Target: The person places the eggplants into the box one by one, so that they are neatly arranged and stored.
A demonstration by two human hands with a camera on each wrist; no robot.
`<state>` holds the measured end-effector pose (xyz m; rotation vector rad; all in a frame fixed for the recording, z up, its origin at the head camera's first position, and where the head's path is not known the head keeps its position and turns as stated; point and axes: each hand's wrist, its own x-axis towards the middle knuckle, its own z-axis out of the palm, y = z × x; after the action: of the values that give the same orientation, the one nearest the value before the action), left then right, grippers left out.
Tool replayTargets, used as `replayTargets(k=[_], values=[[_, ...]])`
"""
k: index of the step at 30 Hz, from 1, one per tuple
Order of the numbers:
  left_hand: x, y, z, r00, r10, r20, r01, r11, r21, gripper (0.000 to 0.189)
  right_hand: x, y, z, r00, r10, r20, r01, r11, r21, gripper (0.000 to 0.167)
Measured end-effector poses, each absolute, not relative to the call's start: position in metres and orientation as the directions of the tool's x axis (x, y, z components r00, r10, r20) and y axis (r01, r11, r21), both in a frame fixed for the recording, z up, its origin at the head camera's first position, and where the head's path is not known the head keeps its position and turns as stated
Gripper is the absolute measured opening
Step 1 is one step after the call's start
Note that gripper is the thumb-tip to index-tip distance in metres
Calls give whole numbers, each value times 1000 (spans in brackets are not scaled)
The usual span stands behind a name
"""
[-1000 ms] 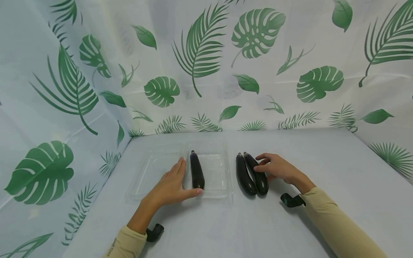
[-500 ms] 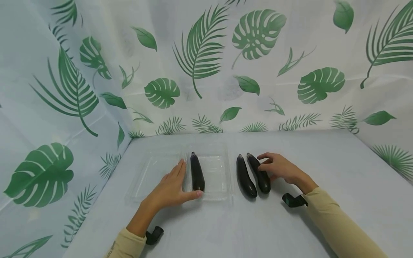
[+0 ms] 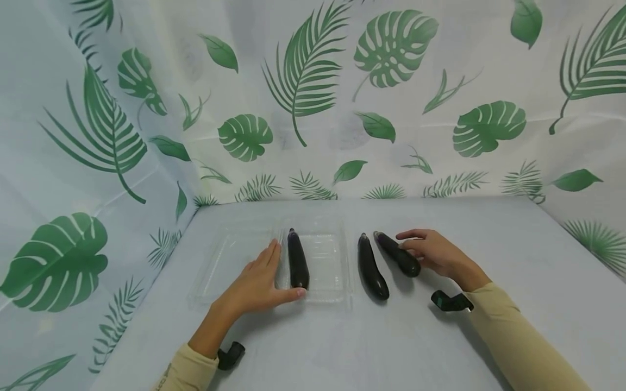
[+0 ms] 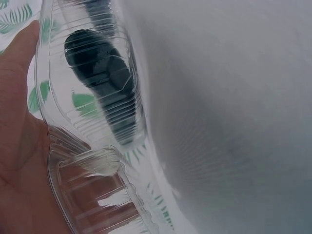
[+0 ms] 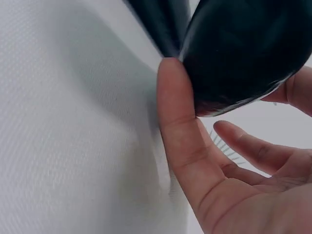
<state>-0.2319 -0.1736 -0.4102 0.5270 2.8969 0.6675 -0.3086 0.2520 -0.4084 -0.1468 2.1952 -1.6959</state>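
My left hand (image 3: 256,282) lies with straight fingers on the middle of an opened clear plastic clamshell container (image 3: 326,266), its thumb along the front edge. One dark purple eggplant (image 3: 298,263) rests lengthwise in the container's right half; the left wrist view shows that eggplant (image 4: 100,73) through the ribbed wall. To the right of the container, my right hand (image 3: 437,255) grips a second eggplant (image 3: 398,255) by its thick near end, which tilts up over the table. In the right wrist view, thumb and fingers curl round this eggplant (image 5: 243,53). A third eggplant (image 3: 373,274) lies just left of it.
The container's left half (image 3: 235,255) lies flat beside the filled half. A pale cloth covers the table (image 3: 352,347). Leaf-printed curtains (image 3: 313,98) stand at the back and sides. Black wrist cameras (image 3: 452,301) sit under both cuffs.
The right-hand eggplant has come away from its neighbour, its near end swinging right and rising with my right hand. My left hand has stayed on the container.
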Motion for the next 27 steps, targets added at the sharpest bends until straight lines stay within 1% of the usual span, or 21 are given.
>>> replayTargets(k=[5,11,19,23,27], values=[[-233,-174,-410,-928,369,-44,315,843,437,127,-311,258,-413,-935,-281,-215,161,204,-966,54],[-233,-175,-408,-926,375,-51,319,846,426,127,-311,256,-402,-945,-271,-181,153,123,-981,55],[-229,-179,-407,-928,370,-47,316,847,428,128,-308,234,-390,-938,-318,-135,126,49,-991,53],[-231,-178,-406,-925,378,-31,329,839,434,127,-305,226,-382,-941,-323,-101,111,-12,-994,50],[-231,-177,-407,-919,391,-41,335,833,440,128,-300,218,-380,-936,-341,-89,117,-62,-991,46]])
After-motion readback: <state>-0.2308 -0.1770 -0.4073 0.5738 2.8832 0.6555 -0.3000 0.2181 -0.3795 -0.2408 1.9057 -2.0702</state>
